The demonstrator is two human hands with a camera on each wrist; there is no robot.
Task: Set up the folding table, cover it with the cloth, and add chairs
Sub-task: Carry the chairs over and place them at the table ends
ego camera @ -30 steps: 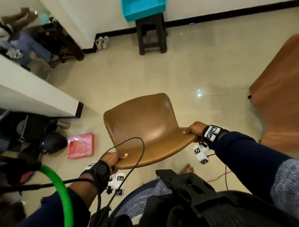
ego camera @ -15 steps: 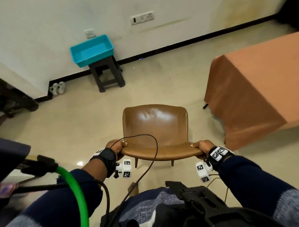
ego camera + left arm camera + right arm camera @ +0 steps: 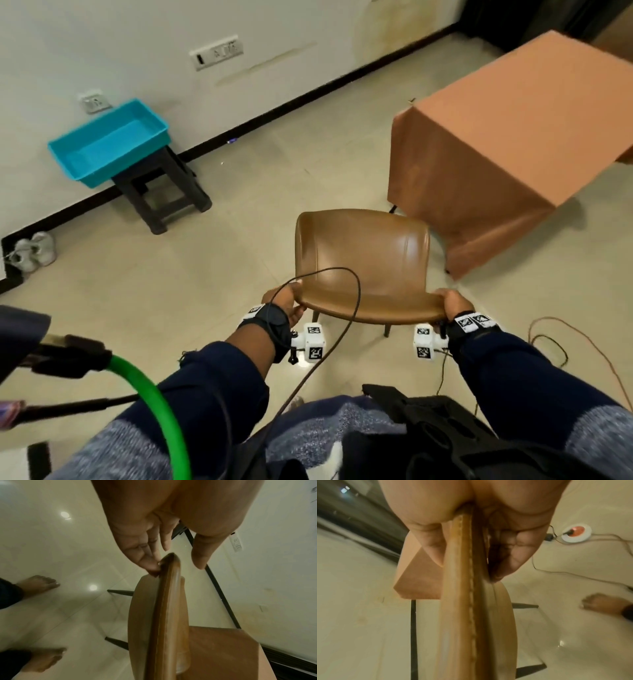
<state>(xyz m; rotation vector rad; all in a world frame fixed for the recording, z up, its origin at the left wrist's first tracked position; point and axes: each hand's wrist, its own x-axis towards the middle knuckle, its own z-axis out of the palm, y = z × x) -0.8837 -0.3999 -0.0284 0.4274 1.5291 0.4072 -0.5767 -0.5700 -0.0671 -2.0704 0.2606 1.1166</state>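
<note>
A brown leather chair is right in front of me, its backrest top toward me. My left hand holds the left end of the backrest top; in the left wrist view its fingers touch the back face and the thumb sits just off the front. My right hand grips the right end, thumb and fingers pinching the edge. The table under its orange-brown cloth stands just beyond the chair to the right.
A teal tray sits on a dark stool against the left wall, with shoes in the corner. Loose cables and a round power socket lie on the floor at right. My bare feet are behind the chair.
The view has swung right and the chair now faces squarely away from me, nearer the covered table. Both hands have stayed on the backrest.
</note>
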